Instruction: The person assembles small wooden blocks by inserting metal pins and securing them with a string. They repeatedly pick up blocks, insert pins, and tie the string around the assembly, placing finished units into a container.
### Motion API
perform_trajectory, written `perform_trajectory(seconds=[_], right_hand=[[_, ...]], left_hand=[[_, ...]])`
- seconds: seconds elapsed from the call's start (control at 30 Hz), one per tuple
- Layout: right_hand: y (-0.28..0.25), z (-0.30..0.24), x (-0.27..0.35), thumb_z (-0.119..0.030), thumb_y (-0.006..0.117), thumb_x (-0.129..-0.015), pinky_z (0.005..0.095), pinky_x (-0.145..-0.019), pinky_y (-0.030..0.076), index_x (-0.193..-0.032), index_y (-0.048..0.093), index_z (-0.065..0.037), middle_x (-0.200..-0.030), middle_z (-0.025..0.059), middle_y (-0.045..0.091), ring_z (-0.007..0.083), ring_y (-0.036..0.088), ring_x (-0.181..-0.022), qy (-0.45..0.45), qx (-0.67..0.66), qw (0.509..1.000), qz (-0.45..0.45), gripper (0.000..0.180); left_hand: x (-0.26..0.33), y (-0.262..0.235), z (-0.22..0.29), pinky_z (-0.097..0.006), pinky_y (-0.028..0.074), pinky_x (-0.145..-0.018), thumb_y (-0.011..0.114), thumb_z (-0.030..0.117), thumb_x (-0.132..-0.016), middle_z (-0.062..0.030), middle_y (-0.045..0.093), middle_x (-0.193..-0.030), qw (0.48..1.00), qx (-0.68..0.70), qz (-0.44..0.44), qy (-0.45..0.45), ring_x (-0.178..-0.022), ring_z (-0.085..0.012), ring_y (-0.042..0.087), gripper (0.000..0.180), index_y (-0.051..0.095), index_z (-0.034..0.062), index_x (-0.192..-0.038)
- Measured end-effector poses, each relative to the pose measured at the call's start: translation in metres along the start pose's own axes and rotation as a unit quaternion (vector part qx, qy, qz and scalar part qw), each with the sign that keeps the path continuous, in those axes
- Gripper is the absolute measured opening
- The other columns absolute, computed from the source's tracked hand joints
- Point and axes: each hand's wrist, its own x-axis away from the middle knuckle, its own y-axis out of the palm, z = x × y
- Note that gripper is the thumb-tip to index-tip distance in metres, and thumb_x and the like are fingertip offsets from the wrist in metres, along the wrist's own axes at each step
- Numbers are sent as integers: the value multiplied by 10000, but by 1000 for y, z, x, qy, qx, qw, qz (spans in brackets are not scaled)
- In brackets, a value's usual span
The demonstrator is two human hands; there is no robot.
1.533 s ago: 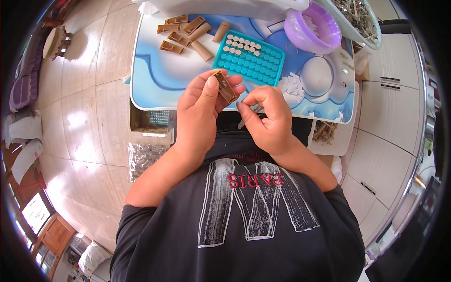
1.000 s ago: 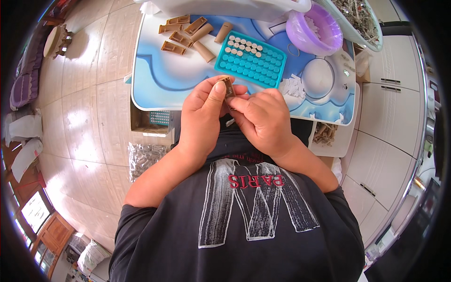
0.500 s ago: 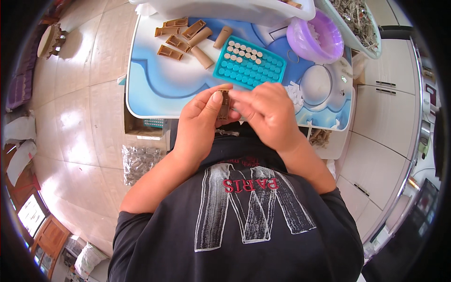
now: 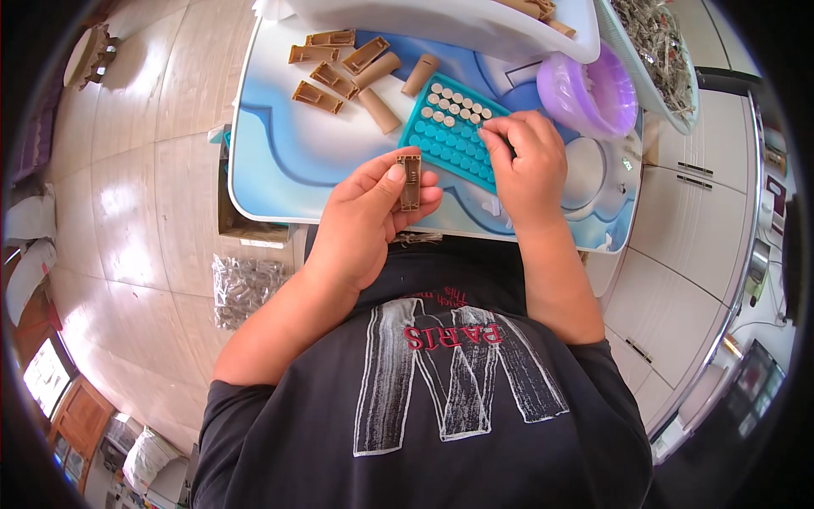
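My left hand (image 4: pixel 360 212) is closed round a small brown plastic casing (image 4: pixel 409 191), thumb on its side and hollow face up, in front of the table's near edge. Over the right side of a teal tray (image 4: pixel 417 136) is my right hand (image 4: pixel 534 174), thumb and fingertips pinched together beside the rows of small round whitish discs (image 4: pixel 454 109). Whether a disc is between those fingertips cannot be made out. The discs fill the tray's far rows; bare teal pockets show in its nearer rows, partly hidden by my right hand.
Several open brown casings (image 4: pixel 317 97) and rounded brown pieces (image 4: pixel 379 111) lie on the blue-white table (image 4: pixel 288 174). Behind stand a white bin (image 4: pixel 458 30), a purple bowl (image 4: pixel 593 102) and a pale green basket (image 4: pixel 685 106). A clear bag of parts (image 4: pixel 246 293) lies on the floor.
My right hand has left the casing and moved right and away to the tray's discs. My left hand still holds the casing, now turned more squarely upward.
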Motion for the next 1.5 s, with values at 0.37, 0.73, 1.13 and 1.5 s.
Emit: perform_trajectory(seconds=[0.37, 0.73, 1.13, 1.5], right_hand=[[-2, -51, -5, -56, 724, -650, 372, -611, 415, -731, 603, -76, -750, 38, 577, 236, 555, -692, -89, -160, 983, -36, 147], [5, -25, -16, -50, 728, -654, 352, -622, 429, -765, 652, -59, -779, 42, 583, 244, 547, -704, -61, -103, 993, -1, 135], [2, -35, -18, -36, 735, -613, 354, -606, 425, -733, 636, -63, -770, 50, 570, 248, 533, -698, -89, -158, 983, -20, 158], [4, -40, -15, -33, 721, -640, 351, -614, 435, -757, 656, -61, -764, 51, 567, 243, 530, -690, -92, -185, 978, -33, 137]], left_hand=[[-9, -5, 0, -303, 514, -859, 477, 159, -966, -84, 624, -990, 999, 27, -32, -10, -908, -156, 615, 287, 523, -39, -1169], [-7, -1, 3, -307, 513, -860, 463, 140, -969, -117, 613, -1029, 1000, 7, -16, -13, -924, -179, 615, 280, 504, -45, -1176], [-9, -1, 5, -309, 513, -859, 448, 146, -976, -110, 612, -1026, 1000, 5, -12, -18, -933, -175, 614, 281, 497, -40, -1181], [-9, 0, 5, -306, 514, -855, 444, 146, -978, -98, 612, -1016, 1000, 8, -18, -14, -926, -165, 610, 278, 502, -32, -1184]])
